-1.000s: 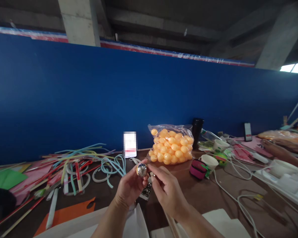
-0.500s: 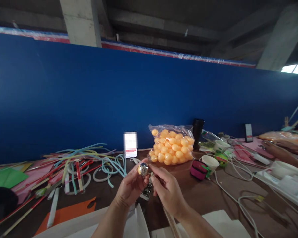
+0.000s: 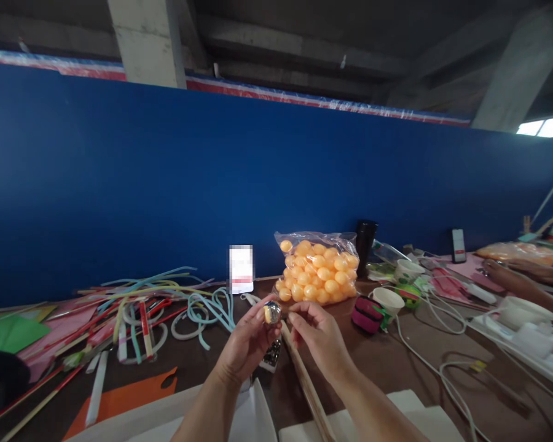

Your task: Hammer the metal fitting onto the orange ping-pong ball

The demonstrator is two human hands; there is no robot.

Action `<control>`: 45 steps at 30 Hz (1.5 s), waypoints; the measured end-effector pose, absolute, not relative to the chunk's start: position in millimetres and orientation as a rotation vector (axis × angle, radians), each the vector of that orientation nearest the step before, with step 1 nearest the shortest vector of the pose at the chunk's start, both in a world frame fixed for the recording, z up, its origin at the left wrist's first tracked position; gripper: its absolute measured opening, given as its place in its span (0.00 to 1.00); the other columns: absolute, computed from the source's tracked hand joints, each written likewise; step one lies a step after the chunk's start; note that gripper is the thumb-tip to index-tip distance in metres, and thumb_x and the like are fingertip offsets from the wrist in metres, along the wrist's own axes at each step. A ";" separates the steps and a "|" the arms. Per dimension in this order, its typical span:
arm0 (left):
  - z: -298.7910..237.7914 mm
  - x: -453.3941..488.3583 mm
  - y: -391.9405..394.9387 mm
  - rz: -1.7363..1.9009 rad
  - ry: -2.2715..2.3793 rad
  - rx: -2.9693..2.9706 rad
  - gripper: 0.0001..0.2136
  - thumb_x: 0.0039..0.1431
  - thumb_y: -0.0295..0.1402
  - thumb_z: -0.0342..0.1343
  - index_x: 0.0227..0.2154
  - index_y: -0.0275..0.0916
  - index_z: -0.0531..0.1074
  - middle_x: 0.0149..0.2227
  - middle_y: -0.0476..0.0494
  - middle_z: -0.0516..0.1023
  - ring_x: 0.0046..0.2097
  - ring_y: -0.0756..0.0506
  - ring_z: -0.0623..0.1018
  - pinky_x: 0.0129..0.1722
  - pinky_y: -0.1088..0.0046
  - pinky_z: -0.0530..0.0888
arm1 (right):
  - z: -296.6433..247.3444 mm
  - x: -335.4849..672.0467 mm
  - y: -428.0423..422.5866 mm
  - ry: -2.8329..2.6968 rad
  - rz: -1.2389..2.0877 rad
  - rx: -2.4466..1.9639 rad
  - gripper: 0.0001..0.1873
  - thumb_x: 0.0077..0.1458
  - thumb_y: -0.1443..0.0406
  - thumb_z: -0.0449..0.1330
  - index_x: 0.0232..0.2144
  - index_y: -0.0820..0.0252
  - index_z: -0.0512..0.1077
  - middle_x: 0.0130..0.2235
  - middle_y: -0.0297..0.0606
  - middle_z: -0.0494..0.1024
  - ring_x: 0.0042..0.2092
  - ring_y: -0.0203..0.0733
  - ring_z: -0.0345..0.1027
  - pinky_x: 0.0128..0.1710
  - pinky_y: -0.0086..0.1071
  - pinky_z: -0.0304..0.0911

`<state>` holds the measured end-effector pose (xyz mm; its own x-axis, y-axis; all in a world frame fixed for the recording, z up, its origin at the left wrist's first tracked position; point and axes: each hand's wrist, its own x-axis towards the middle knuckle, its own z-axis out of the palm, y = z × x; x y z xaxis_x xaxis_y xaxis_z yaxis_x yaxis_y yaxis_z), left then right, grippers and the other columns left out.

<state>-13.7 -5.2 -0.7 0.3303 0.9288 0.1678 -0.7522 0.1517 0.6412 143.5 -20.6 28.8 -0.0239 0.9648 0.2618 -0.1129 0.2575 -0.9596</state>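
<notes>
My left hand [image 3: 246, 345] is raised over the brown table [image 3: 378, 362] and pinches a small ball [image 3: 272, 314], part yellow and part wrapped in shiny silver foil, between thumb and fingertips. My right hand [image 3: 320, 337] hovers just right of the ball with thumb and forefinger pinched together; whether they hold anything is too small to make out. A long wooden stick [image 3: 304, 380] lies below the hands. A small dark glittery piece [image 3: 272, 355] sits under my left hand.
A clear bag of orange balls [image 3: 317, 270] stands behind the hands. Coloured straws and tubes [image 3: 152, 307] lie at the left, paper cups [image 3: 389, 301], a pink pouch [image 3: 367, 314] and white cables [image 3: 447, 368] at the right. Another person's hands [image 3: 511, 273] rest at the far right.
My left hand has turned the ball and shifted it slightly right. My right hand has drawn a little away from it, uncovering the wooden stick below.
</notes>
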 end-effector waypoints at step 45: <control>10.3 2.1 -4.3 1.481 0.799 1.264 0.20 0.49 0.36 0.65 0.47 0.43 0.76 0.46 0.42 0.77 0.45 0.43 0.76 0.46 0.67 0.71 | 26.5 147.3 -19.5 -0.971 1.498 -0.672 0.08 0.47 0.63 0.71 0.29 0.61 0.78 0.29 0.33 0.78 0.20 0.26 0.59 0.15 0.17 0.56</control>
<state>2.1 -4.3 10.3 0.0354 0.9496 0.3113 -0.2618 -0.2918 0.9199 147.3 -19.5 26.5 -0.1647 0.9799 0.1123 -0.5027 0.0145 -0.8643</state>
